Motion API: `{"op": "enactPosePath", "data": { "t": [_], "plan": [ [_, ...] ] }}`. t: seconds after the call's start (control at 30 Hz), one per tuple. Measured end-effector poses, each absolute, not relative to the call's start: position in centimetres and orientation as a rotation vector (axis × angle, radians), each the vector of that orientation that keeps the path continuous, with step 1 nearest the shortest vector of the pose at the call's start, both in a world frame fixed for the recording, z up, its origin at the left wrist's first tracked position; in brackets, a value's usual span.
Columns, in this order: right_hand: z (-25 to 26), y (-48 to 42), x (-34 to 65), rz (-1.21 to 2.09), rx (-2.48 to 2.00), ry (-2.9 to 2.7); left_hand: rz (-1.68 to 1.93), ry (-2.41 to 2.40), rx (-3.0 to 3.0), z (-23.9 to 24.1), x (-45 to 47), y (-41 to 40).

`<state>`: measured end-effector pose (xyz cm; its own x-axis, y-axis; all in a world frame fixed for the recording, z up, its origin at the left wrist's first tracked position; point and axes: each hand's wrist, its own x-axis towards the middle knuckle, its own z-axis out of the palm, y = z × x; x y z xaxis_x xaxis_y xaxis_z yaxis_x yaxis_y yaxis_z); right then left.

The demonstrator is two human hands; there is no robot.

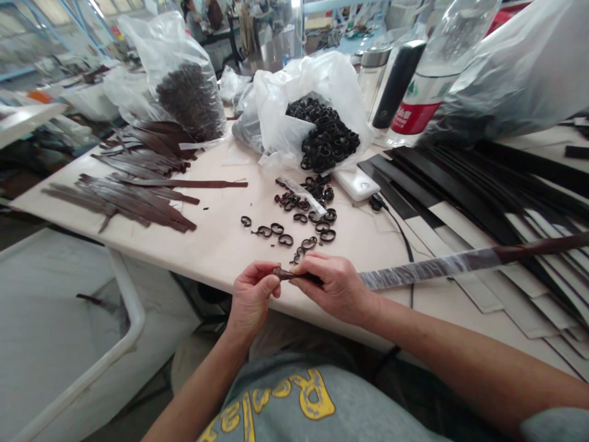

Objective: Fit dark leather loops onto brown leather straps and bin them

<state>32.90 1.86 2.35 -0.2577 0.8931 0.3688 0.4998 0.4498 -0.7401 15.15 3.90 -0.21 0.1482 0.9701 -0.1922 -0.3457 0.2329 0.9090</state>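
My left hand [252, 293] pinches the near tip of a long dark brown strap [519, 250], where a small dark loop [278, 272] sits. My right hand [335, 285] is closed around the same strap just behind that tip. The strap runs off to the right over the table, part of it wrapped in clear film [414, 271]. Several loose black loops [304, 218] lie on the table just beyond my hands.
A white plastic bag [280, 98] full of black loops lies open behind them. Brown straps [133, 196] are piled at left, black straps [460, 184] at right. A clear bag of brown loops [188, 98], bottles [427, 86], a white power bank [356, 183] with cable, and a white bin [129, 294] at lower left.
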Motion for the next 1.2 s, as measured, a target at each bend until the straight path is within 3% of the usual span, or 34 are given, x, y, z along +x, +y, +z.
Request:
{"op": "enactPosePath", "data": {
  "t": [0.47,0.7,0.93,1.2],
  "plan": [
    [1.9,2.2,32.8,0.763,-1.153,-1.952,1.047,1.032,1.039,-0.7,13.6,3.2],
    [2.8,2.4,33.4,0.614,-1.243,-2.249,1.107,1.05,0.994,-1.0,12.3,3.3],
    [2.6,2.1,32.9,0.648,-1.189,-2.257,0.972,0.962,1.007,-1.4,13.4,2.2],
    [3.4,2.5,33.7,0.615,-1.352,-2.427,1.051,1.055,1.135,-1.3,10.4,3.4]
  ]
}}
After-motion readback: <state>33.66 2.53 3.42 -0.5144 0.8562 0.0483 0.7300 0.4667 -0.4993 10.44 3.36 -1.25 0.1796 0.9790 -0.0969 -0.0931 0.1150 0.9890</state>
